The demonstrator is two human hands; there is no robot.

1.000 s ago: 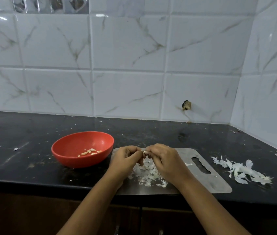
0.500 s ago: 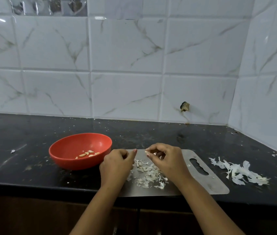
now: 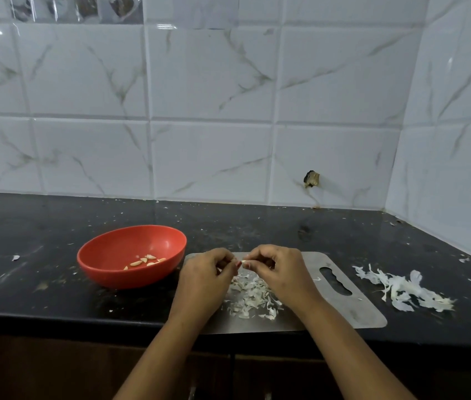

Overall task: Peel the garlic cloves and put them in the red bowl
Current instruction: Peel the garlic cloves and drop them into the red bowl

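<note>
A red bowl (image 3: 104,256) stands on the black counter, left of the steel cutting board (image 3: 352,301). Several peeled garlic cloves (image 3: 145,260) lie in the bowl. Both hands meet above the board. My left hand (image 3: 204,280) and my right hand (image 3: 279,272) pinch a small pale garlic clove (image 3: 244,260) between their fingertips. A heap of thin white garlic skins (image 3: 250,297) lies on the board under the hands.
A larger pile of white garlic skin (image 3: 404,290) lies on the counter (image 3: 41,284) right of the board. Tiled walls close the back and right side. Small skin flecks dot the counter. The counter's front edge runs just below the board.
Half a second ago the hands were apart, the left one nearer the bowl. They have come together again over the board and both pinch the clove.
</note>
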